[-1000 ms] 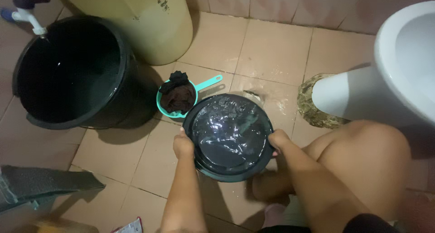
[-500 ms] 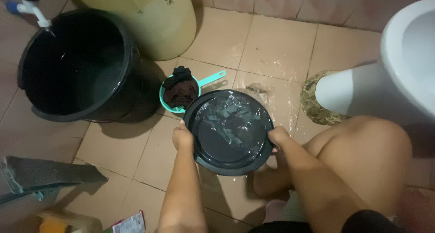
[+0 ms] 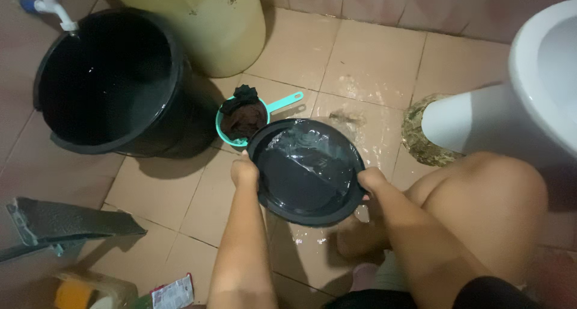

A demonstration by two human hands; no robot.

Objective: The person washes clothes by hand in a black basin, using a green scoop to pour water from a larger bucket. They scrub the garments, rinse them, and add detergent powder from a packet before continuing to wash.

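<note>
Two hands hold one dark round basin [image 3: 306,172] in the middle of the frame. The left hand [image 3: 244,172] is clenched on its left rim and the right hand [image 3: 371,181] on its right rim; a little water shines inside. Just above it lies one teal dipper [image 3: 273,107] with one dark cloth [image 3: 242,115] in it. At upper left stand two containers: one black bucket [image 3: 108,74] and one yellow drum [image 3: 204,20]. One white toilet [image 3: 511,104] is at the right edge.
</note>
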